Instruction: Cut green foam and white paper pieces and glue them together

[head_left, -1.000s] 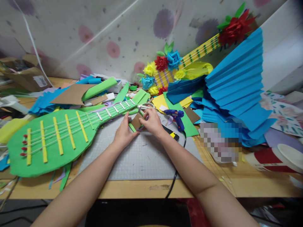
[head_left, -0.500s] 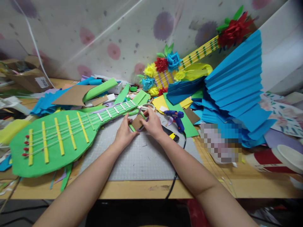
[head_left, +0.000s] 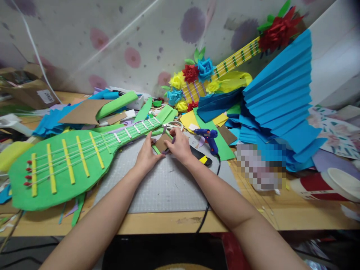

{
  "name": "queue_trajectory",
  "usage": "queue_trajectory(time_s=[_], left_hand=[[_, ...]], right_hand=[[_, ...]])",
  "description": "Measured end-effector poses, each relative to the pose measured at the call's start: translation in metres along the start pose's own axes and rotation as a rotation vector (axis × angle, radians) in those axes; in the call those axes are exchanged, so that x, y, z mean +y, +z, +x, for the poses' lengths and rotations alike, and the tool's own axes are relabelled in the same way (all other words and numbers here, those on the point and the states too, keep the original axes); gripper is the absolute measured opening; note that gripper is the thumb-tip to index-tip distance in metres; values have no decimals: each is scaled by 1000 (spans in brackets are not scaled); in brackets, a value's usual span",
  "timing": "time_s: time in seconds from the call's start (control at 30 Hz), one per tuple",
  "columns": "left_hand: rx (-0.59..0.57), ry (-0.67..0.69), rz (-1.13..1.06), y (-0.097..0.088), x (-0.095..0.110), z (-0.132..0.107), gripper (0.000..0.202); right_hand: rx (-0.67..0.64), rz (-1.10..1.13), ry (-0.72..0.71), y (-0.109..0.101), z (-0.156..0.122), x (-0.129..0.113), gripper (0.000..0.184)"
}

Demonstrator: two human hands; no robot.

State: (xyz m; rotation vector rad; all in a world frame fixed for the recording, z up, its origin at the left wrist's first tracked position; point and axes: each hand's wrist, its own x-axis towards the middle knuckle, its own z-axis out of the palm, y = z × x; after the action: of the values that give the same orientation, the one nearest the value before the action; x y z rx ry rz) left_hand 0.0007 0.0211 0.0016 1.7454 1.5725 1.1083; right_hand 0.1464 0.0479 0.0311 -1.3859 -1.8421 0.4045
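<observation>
Between my hands is a small brown cardboard piece (head_left: pixel 161 144) with green edges and bits of purple at its corners. My left hand (head_left: pixel 146 156) grips its left and lower side, thumb along the bottom edge. On the opposite side, my right hand (head_left: pixel 180 146) closes its fingers on the right edge, the thumb on the brown face. Left of my hands lies a green paper-covered guitar (head_left: pixel 64 165) with yellow strips and white strings, its neck pointing toward the piece. Under my hands is a grey cutting mat (head_left: pixel 168 191).
A blue glue gun (head_left: pixel 207 137) with a black cord lies right of my hands, beside a black and yellow cutter (head_left: pixel 202 156). Blue pleated paper (head_left: pixel 278 97) rises at the right. Behind leans a yellow guitar (head_left: pixel 237 60) with paper flowers. A cup (head_left: pixel 323 187) lies at far right.
My hands keep their hold on the cardboard piece, with barely any shift of the fingers. The whole view has shifted slightly.
</observation>
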Motion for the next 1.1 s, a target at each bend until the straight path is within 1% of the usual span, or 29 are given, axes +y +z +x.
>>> queue_trajectory(time_s=[0.13,0.23,0.3,0.43,0.67,0.8,0.93,1.1], left_hand=[[-17,23,41,-1,0,-1,104],[-17,87,123,-3,2,-1,105],[23,121,144,-3,4,0,99],[99,136,141,-2,10,3,86],[114,147,282,8,19,4,78],[110,136,243,9,18,5,75],[104,131,217,9,17,6,80],[88,139,245,8,15,7,82]], right_hand=[[8,-8,-22,1,0,1,23],[9,-6,-26,2,0,4,23],[9,-9,-29,3,0,5,24],[12,-23,-37,2,0,5,22],[28,-42,-56,2,-2,4,23],[40,4,-58,2,-2,5,23],[55,123,-38,0,-3,7,22],[20,239,24,-2,-3,12,25]])
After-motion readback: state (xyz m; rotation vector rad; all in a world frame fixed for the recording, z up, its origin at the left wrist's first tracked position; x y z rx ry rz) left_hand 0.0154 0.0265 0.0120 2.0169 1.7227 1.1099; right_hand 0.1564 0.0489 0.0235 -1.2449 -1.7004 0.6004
